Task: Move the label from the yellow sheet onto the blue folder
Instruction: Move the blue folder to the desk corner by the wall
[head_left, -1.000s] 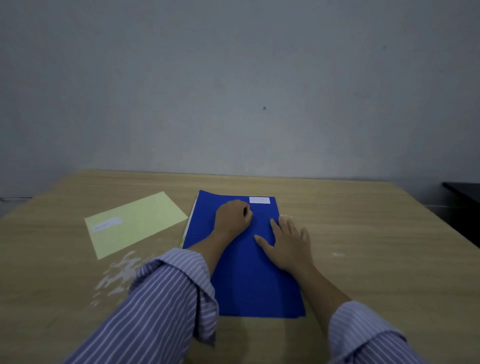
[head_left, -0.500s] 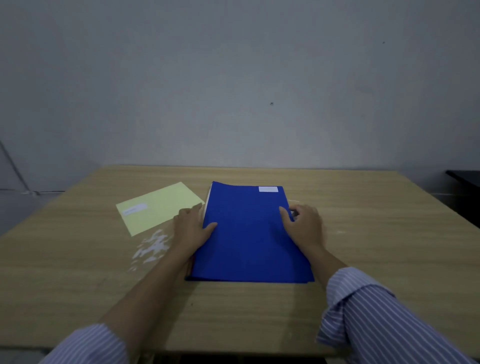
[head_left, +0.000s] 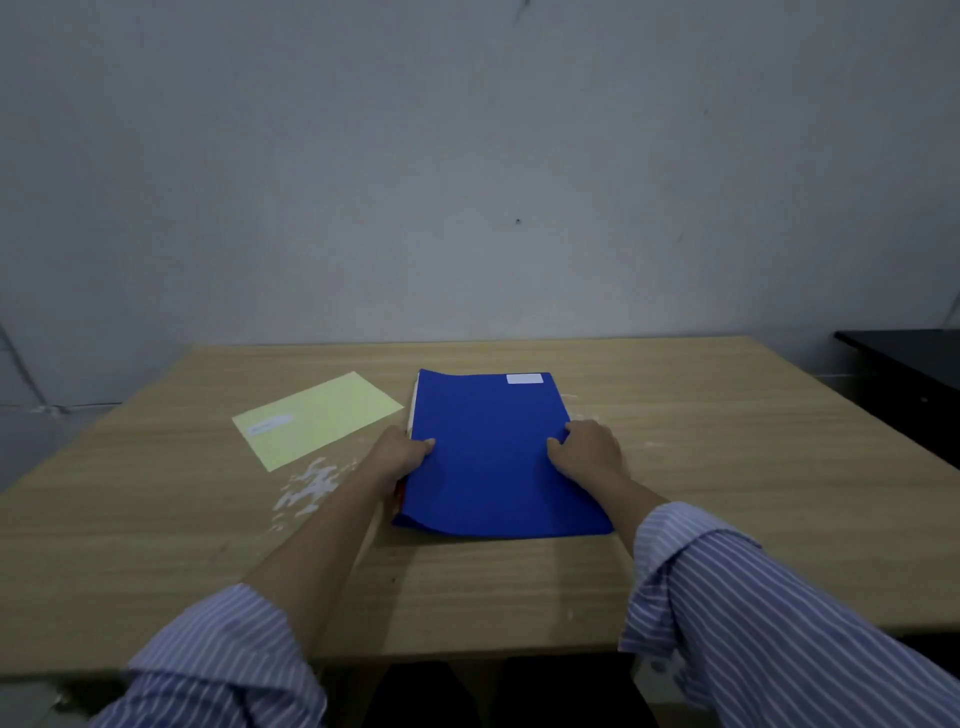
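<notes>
Though unreadable, white label (head_left: 524, 378) on blue folder (head_left: 493, 467).

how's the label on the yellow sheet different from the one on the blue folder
The label on the yellow sheet sits near that sheet's left end, tilted with the sheet; the label on the blue folder sits at the folder's far right corner, squared to its top edge. The first looks pale and low in contrast against yellow; the second stands out white on blue. Both are small rectangles lying flat, and neither hand touches them.
</notes>
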